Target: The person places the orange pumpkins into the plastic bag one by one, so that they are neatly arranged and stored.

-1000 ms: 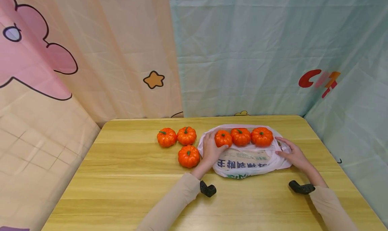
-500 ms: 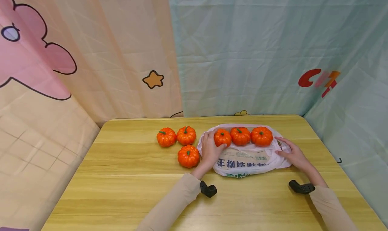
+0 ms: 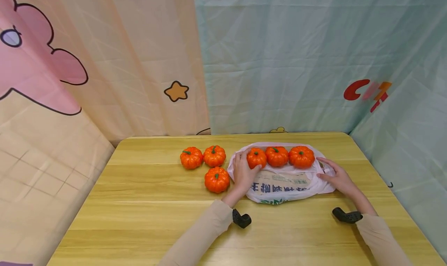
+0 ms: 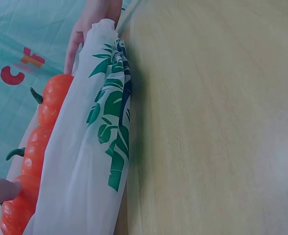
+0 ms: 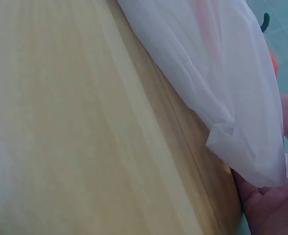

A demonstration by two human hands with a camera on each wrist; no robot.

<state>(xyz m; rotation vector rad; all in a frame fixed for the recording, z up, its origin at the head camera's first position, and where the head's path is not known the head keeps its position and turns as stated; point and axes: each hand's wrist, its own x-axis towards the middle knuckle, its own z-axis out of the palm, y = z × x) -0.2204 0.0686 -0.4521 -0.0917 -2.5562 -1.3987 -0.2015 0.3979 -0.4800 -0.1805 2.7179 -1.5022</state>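
A white plastic bag [image 3: 317, 182] with printed lettering and green leaves lies on its side. Along its mouth sit three small orange pumpkins: a left one [image 3: 256, 158], a middle one [image 3: 277, 156] and a right one [image 3: 302, 157]. My left hand [image 3: 243, 172] grips the left pumpkin, thumb in front and fingers around its left side. In the left wrist view, a digit presses on that pumpkin [image 4: 24, 200]. My right hand [image 3: 340, 179] touches the bag's right end, thumb and forefinger apart and fairly straight. In the right wrist view, the bag's corner [image 5: 261, 161] lies against that hand.
Left of the bag, three more pumpkins stand close together: a far-left one [image 3: 191, 158], a back one [image 3: 214, 156] and a front one [image 3: 217, 179]. The wooden table [image 3: 146, 215] meets a printed curtain [image 3: 265, 72] at its back edge.
My left wrist has shifted very slightly to the right while the left hand keeps its grip on the left pumpkin. The right hand, the bag and the other pumpkins look unmoved.
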